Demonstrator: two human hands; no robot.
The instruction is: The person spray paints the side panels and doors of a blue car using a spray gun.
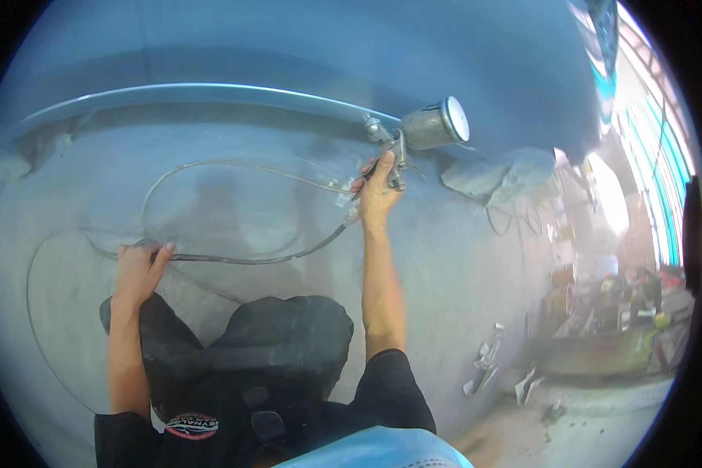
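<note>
My right hand (378, 187) is wrapped round the grip of a spray gun (402, 148), whose metal cup with a white lid (454, 121) tilts to the right. The gun is close to the lower edge of a blue-grey car body panel (288, 47). From the gun's grip a dark air hose (265, 260) sags across to the left. My left hand (142, 261) is closed round that hose, low and to the left, above my knee. A thinner pale line (218, 162) loops between the two hands.
Masking sheet (495, 175) covers a wheel area at the right, and another wrapped bit (8, 165) is at the far left. Crumpled paper scraps (485, 363) lie on the floor. A cluttered low bench (593, 351) stands at the right. More hose (35, 312) curves over the floor at left.
</note>
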